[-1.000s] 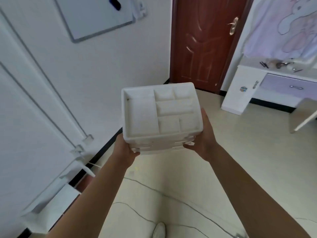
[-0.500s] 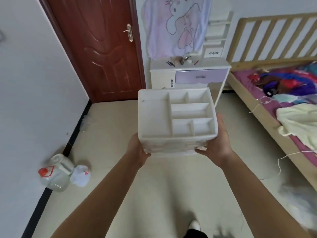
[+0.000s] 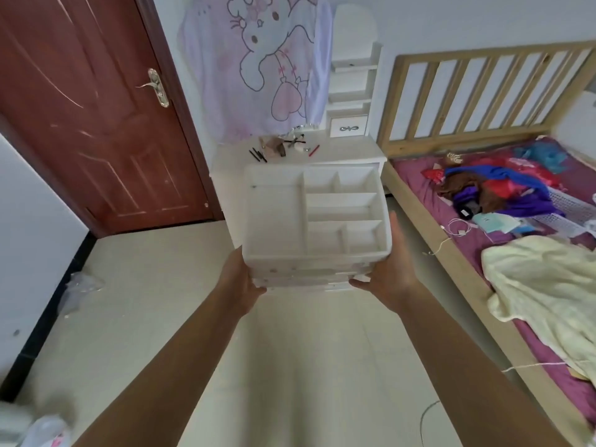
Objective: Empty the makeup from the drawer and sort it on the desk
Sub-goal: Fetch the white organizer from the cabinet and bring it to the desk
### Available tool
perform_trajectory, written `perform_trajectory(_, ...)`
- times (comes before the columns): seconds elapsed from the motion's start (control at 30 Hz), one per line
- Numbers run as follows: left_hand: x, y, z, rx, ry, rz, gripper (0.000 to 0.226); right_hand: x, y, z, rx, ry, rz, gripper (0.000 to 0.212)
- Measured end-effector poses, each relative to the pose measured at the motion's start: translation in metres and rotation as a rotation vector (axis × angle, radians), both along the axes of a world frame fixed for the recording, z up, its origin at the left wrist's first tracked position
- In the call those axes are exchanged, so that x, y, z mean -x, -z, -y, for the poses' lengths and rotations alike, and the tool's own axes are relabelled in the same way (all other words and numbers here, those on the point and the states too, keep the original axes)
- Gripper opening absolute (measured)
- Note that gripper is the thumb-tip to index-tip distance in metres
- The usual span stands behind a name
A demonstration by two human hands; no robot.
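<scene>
Your left hand (image 3: 240, 279) and right hand (image 3: 392, 269) grip the smooth, compartmented white plastic box (image 3: 274, 221), fingers (image 3: 357, 282) curled beneath.

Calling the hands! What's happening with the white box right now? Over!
Left hand and right hand both hold the white organizer, one each side. Its top compartments empty. Desk dead ahead, makeup loose on top.

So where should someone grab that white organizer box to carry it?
Grip the white organizer low on both side walls, as the left hand and right hand do: it's wide and open-topped, so support from each side keeps it level.
</scene>
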State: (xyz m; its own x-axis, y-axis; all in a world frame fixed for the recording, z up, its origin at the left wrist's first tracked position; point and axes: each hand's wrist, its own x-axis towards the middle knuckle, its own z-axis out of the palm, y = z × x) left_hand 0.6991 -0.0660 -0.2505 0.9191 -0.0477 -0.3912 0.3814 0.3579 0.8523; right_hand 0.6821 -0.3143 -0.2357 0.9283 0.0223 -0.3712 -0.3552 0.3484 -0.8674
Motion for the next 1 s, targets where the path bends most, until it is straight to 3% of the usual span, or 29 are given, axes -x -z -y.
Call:
perform_trajectory(0.23, -0.176, 0.024, 0.019, -0.007, 0.018, 0.069, 0.033, -0.171, 0.015, 0.02, -0.012, 0.059, -0.006, 0.057)
perform_trajectory(0.43, -0.356, 0.037, 0.039, -0.01, 0.109, 0.007, 0.043, -0.327, 0.018, 0.04, -0.005, 0.156, -0.026, 0.048)
perform_trajectory(0.57, -0.461, 0.02, 0.071, -0.056, 0.206, -0.004, 0.057, -0.413, 0.009, 0.069, 0.002, 0.228, -0.043, 0.069)
perform_trajectory(0.67, -0.516, 0.016, 0.1, -0.054, 0.265, -0.013, 0.046, -0.46, 0.013, 0.092, 0.011, 0.28, -0.044, 0.081)
perform_trajectory(0.77, -0.572, 0.028, 0.129, -0.039, 0.319, -0.033, 0.029, -0.507, 0.023, 0.118, 0.005, 0.328, -0.058, 0.077)
perform_trajectory(1.0, -0.692, 0.078, 0.19, -0.054, 0.329, -0.118, 0.048, -0.624, 0.07, 0.179, -0.047, 0.34, -0.112, 0.071)
